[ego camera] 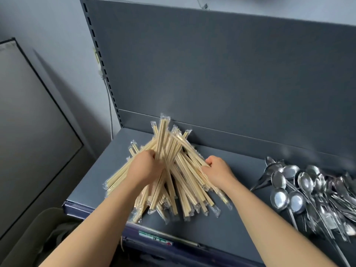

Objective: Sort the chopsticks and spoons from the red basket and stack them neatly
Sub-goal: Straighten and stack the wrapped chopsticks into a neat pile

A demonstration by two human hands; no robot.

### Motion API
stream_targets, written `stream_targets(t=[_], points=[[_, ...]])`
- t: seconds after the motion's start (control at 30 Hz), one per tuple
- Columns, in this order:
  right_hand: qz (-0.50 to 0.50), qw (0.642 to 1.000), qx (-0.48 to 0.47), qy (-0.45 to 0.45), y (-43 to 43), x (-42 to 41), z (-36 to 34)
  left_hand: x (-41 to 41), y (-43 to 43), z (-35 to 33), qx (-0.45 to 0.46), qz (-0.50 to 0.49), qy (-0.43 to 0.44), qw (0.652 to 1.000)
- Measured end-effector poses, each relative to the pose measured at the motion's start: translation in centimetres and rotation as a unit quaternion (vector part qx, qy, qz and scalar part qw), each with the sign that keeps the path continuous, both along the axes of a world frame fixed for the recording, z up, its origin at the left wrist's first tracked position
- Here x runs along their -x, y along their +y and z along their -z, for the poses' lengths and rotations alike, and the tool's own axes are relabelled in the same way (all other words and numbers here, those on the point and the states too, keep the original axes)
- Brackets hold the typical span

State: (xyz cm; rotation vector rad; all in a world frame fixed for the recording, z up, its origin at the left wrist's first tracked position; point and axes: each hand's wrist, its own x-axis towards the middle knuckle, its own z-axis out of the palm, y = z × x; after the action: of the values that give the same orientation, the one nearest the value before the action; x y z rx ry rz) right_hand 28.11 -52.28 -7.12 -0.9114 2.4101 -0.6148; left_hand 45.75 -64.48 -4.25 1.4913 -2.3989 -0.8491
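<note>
wrapped chopsticks heaped on the shelf's left half
left grip clamped a fanned bunch, right grip pinched sticks; spoons heaped well right, bare shelf between; front-edge sticker too blurred to read.

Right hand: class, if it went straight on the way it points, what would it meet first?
The chopsticks: the right hand points forward-left into the pile and grips some. Beyond them, probably the left hand; depth is unclear.
</note>
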Motion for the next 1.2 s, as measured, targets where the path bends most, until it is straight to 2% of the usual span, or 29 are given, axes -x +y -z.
stream_targets(t=[0.07,0.13,0.27,0.47,0.57,0.7,0.8,0.97,1.1,1.2], points=[[0.011,0.999,0.025,-0.017,0.2,0.4,-0.1,-0.2,-0.2,-0.2,0.049,-0.004,-0.01,0.999],[0.011,0.998,0.03,-0.056,0.5,0.4,-0.1,0.0,0.0,-0.2,0.058,-0.004,-0.019,0.998],[0.032,0.991,0.036,-0.123,1.1,0.1,0.2,1.1,0.9,0.0,0.011,-0.009,-0.026,1.0],[0.006,0.988,0.062,-0.145,1.0,1.3,-0.3,1.0,0.6,-0.5,-0.062,-0.045,0.047,0.996],[-0.008,0.985,0.082,-0.15,0.6,1.4,-0.3,0.1,0.2,-1.8,-0.078,-0.047,0.042,0.995],[-0.03,0.989,0.09,-0.117,-0.1,0.6,-0.1,-1.3,-0.8,-2.1,0.012,-0.017,-0.028,0.999],[-0.032,0.99,0.091,-0.103,-0.9,0.2,-0.1,-2.0,-2.1,-1.2,0.053,-0.015,-0.043,0.998],[-0.061,0.995,0.061,-0.046,-1.4,-0.8,0.0,-2.4,-2.8,0.2,0.031,-0.027,-0.051,0.998],[-0.028,0.999,0.035,0.0,-1.3,-1.3,0.1,-2.4,-3.1,1.2,0.042,-0.018,-0.034,0.998],[-0.013,1.0,0.001,-0.006,-1.3,-1.4,0.1,-2.4,-3.6,1.2,0.032,0.002,-0.044,0.998]])
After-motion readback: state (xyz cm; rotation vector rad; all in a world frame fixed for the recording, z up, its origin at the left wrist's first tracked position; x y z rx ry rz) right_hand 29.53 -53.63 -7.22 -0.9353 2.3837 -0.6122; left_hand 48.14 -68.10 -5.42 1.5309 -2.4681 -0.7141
